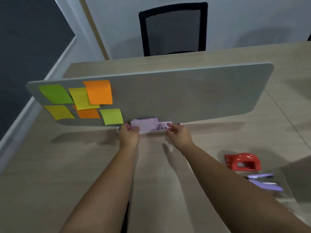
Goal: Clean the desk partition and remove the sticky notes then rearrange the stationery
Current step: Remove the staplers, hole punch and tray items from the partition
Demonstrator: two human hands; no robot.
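A grey desk partition [185, 95] stands across the wooden desk [67, 165]. Several sticky notes cluster on its left part: green [54, 94], yellow [79, 98], orange [99, 91] and others below them. At the partition's foot sits a white and lilac stationery organiser [149, 126]. My left hand [128, 133] grips its left end and my right hand [179, 133] grips its right end. A red hole punch [243, 162] and a lilac stapler [264, 181] lie on the desk at the right.
A black mesh office chair [173, 29] stands behind the far side of the desk. The desk's left edge runs along a light wall and a dark floor. A shadow falls over the desk's right edge.
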